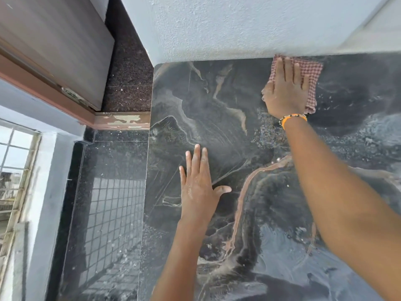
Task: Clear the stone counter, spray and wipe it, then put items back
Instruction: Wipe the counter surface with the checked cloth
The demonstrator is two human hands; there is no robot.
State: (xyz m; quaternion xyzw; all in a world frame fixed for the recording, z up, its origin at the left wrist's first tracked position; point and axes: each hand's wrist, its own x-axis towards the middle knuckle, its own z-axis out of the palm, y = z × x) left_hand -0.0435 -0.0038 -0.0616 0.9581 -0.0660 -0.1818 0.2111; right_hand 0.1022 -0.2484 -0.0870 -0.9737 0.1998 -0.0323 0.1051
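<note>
The dark veined stone counter fills the middle and right of the head view, wet and streaked at the lower right. My right hand lies flat with straight fingers on a red-and-white checked cloth, pressing it onto the counter at the far edge against the white wall. My left hand rests flat on the bare stone nearer me, fingers spread, holding nothing. An orange beaded band circles my right wrist.
A white textured wall borders the counter's far side. A speckled black granite ledge adjoins on the left, with a barred window beyond it and a brown wooden frame with a grey panel above.
</note>
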